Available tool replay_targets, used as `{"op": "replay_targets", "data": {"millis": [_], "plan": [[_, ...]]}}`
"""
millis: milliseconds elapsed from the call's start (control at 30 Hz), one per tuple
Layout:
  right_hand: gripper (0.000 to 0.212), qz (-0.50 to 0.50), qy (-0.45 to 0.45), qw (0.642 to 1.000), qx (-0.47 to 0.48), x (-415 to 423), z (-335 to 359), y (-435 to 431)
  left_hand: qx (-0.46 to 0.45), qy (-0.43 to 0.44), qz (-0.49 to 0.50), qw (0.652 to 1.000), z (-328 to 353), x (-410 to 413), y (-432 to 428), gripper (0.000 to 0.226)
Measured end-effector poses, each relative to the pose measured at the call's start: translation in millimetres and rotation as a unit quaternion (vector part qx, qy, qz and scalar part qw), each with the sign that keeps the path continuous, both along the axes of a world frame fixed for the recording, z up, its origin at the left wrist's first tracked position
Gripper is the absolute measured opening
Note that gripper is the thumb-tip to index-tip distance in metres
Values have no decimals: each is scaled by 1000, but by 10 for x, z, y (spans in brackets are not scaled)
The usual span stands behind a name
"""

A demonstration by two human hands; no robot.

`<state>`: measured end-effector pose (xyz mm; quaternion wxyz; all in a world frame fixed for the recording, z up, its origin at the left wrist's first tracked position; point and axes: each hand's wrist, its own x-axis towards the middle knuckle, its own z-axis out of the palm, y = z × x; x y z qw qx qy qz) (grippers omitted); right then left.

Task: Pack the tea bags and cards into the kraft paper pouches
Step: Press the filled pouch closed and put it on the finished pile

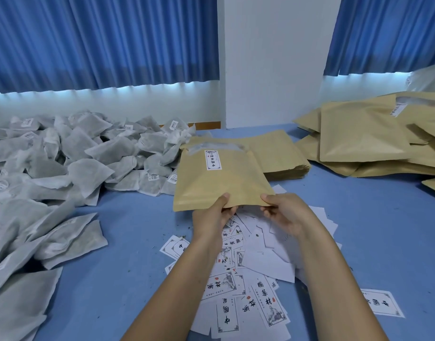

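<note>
I hold a kraft paper pouch (pixel 218 178) above the middle of the blue table, its near edge toward me. My left hand (pixel 215 212) grips that near edge left of centre, thumb on top. My right hand (pixel 284 212) pinches the same edge at the right corner. A printed card (pixel 213 159) and a tea bag show through the pouch's clear window at its far end. Loose printed cards (pixel 250 286) lie scattered on the table below my hands. A big heap of grey tea bags (pixel 71 156) covers the left side.
A flat stack of empty kraft pouches (pixel 282 153) lies just behind the held one. Filled pouches (pixel 369 134) are piled at the right. One card (pixel 383 302) lies apart at the near right. Blue curtains and a white wall stand behind the table (pixel 130 217).
</note>
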<state>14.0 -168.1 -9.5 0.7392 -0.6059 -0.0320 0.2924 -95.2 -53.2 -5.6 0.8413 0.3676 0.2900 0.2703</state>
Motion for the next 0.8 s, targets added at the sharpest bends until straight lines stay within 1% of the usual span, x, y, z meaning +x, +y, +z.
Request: {"op": "replay_targets", "data": {"millis": [100, 300, 400, 500, 600, 700, 767, 800], "plan": [[8, -14, 32, 998, 43, -17, 14, 18, 12, 2, 9, 1000, 12, 0, -19, 31], [7, -32, 142, 981, 126, -98, 4, 88, 9, -9, 8, 1000, 19, 6, -36, 28], [12, -30, 136, 985, 104, -173, -28, 196, 8, -9, 13, 1000, 1, 15, -30, 28], [17, -72, 120, 984, 107, -161, -35, 227, 19, -7, 0, 1000, -17, 20, -42, 26], [15, -96, 117, 980, 126, -155, -35, 209, 34, -5, -16, 999, -26, 37, -59, 15], [13, -65, 158, 969, 181, -235, -36, 250, 32, -6, -5, 999, -29, 52, -61, 9], [15, -38, 144, 973, 177, -299, -21, 299, 28, -6, -6, 1000, -31, 48, -70, 9], [19, -42, 127, 976, 170, -321, -15, 324, 31, -7, -9, 999, -34, 43, -75, 9]]}}
